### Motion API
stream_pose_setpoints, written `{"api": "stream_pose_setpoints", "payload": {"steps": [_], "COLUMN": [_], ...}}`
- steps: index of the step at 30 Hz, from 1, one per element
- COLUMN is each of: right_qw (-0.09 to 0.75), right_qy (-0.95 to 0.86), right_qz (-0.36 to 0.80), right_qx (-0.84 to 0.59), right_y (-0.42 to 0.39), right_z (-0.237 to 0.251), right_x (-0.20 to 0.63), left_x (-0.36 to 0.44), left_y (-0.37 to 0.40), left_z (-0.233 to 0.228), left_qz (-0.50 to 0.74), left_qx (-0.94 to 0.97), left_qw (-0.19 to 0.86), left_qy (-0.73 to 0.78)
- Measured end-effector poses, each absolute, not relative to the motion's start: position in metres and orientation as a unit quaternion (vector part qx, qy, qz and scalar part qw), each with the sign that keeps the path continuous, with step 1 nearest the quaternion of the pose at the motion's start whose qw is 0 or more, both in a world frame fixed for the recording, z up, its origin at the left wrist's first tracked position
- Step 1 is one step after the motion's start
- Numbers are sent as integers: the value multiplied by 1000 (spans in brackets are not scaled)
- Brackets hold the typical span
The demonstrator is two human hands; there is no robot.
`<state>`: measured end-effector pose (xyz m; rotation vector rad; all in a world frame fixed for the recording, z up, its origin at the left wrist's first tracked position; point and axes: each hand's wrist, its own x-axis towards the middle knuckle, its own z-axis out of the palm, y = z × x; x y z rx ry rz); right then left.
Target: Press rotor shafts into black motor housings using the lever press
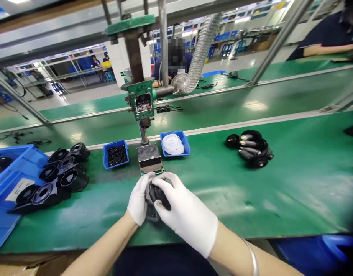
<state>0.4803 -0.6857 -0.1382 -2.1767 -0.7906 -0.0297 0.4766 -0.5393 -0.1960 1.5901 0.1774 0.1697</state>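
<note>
Both my hands wear white gloves and meet at the near side of the press. My left hand [140, 197] curls round the left side of a black plastic housing [152, 213]. From the right, my right hand [182, 205] grips a round black part [160, 196] at the top of that housing; whether the two pieces are joined I cannot tell. Just beyond my fingers stands the metal block [149, 155] at the base of a green press [141, 97]. Much of the housing is hidden by my gloves.
Several black housings [65, 165] lie at left beside a blue crate [9, 180]. Small blue bins hold black rings [117, 155] and white rings [173, 144]. Black parts with metal shafts [251, 147] sit at right. A person [174, 61] is across the bench.
</note>
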Motion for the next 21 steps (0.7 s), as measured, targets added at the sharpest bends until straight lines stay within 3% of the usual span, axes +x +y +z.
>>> {"api": "stream_pose_setpoints", "payload": {"steps": [6, 12, 21], "right_qw": [324, 520, 515], "right_qy": [-355, -347, -382], "right_qz": [-12, 100, 201], "right_qx": [-877, -774, -741], "right_y": [-696, -699, -711], "right_z": [-176, -193, -189], "right_x": [505, 518, 543], "left_x": [472, 448, 454], "left_y": [-521, -526, -542], "left_z": [-213, -218, -224], "left_qz": [48, 2, 123], "left_qx": [696, 753, 819], "left_qw": [714, 648, 543], "left_qy": [58, -112, -136]}}
